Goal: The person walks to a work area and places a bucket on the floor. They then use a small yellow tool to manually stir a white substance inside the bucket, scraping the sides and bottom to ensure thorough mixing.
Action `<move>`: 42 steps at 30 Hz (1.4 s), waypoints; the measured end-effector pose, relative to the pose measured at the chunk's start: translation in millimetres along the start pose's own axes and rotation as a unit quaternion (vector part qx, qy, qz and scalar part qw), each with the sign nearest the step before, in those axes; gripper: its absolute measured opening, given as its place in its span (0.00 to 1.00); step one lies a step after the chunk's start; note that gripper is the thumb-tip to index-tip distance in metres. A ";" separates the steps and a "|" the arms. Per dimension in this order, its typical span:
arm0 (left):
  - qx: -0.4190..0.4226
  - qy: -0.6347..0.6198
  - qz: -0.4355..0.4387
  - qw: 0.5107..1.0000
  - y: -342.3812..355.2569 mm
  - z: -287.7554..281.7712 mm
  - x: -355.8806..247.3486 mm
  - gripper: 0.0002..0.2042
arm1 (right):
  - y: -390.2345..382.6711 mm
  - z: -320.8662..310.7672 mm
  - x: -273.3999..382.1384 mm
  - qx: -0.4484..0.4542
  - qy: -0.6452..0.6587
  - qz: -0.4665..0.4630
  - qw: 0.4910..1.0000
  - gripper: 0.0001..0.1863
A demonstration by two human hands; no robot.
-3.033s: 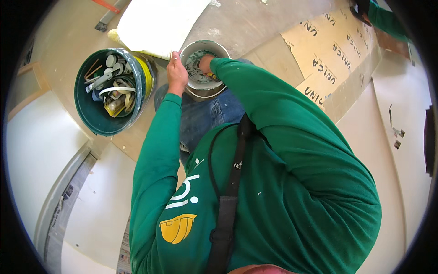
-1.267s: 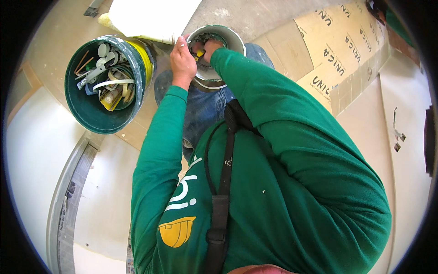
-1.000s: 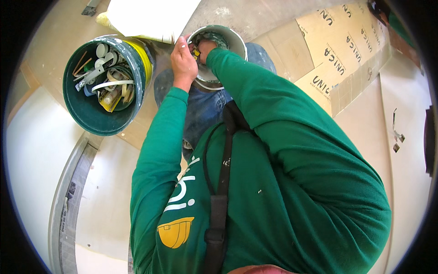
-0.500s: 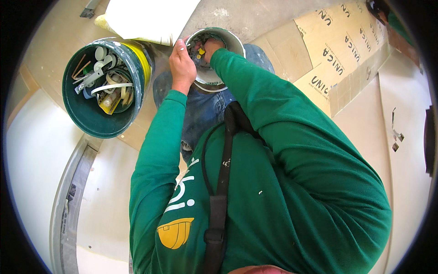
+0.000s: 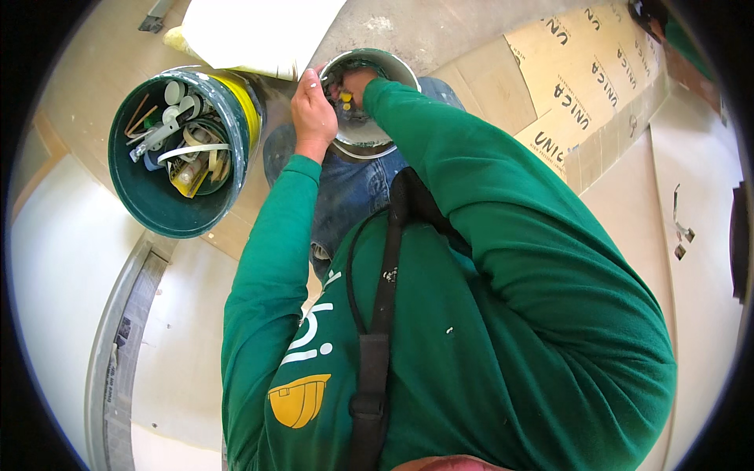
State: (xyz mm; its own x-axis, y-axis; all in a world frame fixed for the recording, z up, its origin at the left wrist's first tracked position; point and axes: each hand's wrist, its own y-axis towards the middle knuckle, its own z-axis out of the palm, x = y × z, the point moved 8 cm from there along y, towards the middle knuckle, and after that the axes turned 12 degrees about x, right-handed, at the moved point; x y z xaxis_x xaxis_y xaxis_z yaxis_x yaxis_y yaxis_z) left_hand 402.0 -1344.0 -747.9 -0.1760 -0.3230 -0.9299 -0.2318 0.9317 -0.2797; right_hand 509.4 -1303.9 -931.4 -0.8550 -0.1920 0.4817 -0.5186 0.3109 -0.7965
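Between my knees stands a small bucket (image 5: 399, 72) with a pale inner wall and a dark, smeared rim. My left hand (image 5: 314, 114) grips its left rim, the thumb pointing up. Deep inside the bucket, my right hand (image 5: 359, 81) has its fingers curled down among dark bits; what they hold is hidden. Beside those fingers shows a small yellow piece (image 5: 345, 96), too small to name.
A larger dark green bucket (image 5: 177, 216) on the left holds strips, sticks and several tools. Behind it lies a white sheet (image 5: 251, 31). Printed cardboard (image 5: 589, 86) covers the floor at the right. Part of another person's green clothing (image 5: 687, 51) shows at top right.
My right hand has shifted slightly left inside the bucket, and the yellow piece beside it has moved a little. My left hand stays on the rim.
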 end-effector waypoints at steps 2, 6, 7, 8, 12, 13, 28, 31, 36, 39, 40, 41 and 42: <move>-0.018 0.018 0.024 0.999 -4.1 -4.6 5.6 0.25 | -11.6 -2.6 14.0 0.023 -0.089 0.025 0.995 0.17; -0.010 0.008 -0.001 1.000 -5.3 -3.0 5.2 0.25 | -11.1 10.1 26.2 -0.006 -0.207 0.007 0.978 0.20; -0.008 0.018 0.004 1.000 -4.0 -2.4 2.8 0.25 | -12.5 2.4 20.2 0.001 -0.166 -0.012 0.986 0.21; -0.006 0.029 0.009 1.000 -2.6 -1.9 0.4 0.25 | -14.7 -2.9 12.8 0.019 -0.101 -0.027 0.994 0.21; -0.009 -0.017 0.003 1.000 -3.0 -0.3 11.5 0.24 | -20.2 4.0 42.1 0.036 -0.176 -0.004 0.984 0.24; -0.005 -0.016 -0.005 1.000 -3.7 -1.3 12.5 0.24 | -21.9 1.5 45.7 0.020 -0.215 -0.043 0.975 0.18; -0.009 -0.006 0.017 1.000 -5.1 0.8 8.4 0.24 | 2.1 7.8 5.8 0.003 0.070 -0.005 0.998 0.16; -0.019 0.022 0.026 0.999 -2.3 -2.7 5.1 0.24 | 0.9 0.5 24.3 0.004 -0.060 0.013 0.998 0.16; -0.015 0.000 0.015 1.000 -7.8 -2.7 -3.4 0.24 | -8.2 -6.3 19.5 0.057 -0.029 -0.009 0.998 0.16; -0.005 0.008 0.015 1.000 -2.8 2.2 3.1 0.24 | 5.7 21.7 21.8 0.032 -0.168 0.006 0.985 0.15; -0.007 0.008 0.016 1.000 -2.5 -0.2 4.4 0.24 | 3.1 21.1 23.4 0.045 -0.104 0.008 0.994 0.17; -0.009 0.008 0.017 1.000 -2.2 -2.5 5.6 0.24 | 2.6 18.3 21.0 0.062 -0.029 0.034 0.997 0.19; -0.007 0.007 0.012 1.000 -4.8 -2.3 8.5 0.24 | 0.2 24.5 14.5 0.084 0.049 0.063 0.993 0.21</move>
State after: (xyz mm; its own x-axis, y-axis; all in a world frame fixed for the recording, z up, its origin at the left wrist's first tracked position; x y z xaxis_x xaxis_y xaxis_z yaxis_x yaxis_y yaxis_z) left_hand 399.4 -1351.7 -753.9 -0.1954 -0.3038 -0.9325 -0.2418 0.9364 -0.2545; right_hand 496.9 -1329.5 -933.6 -0.9139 -0.0665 0.4005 -0.4059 0.1655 -0.8988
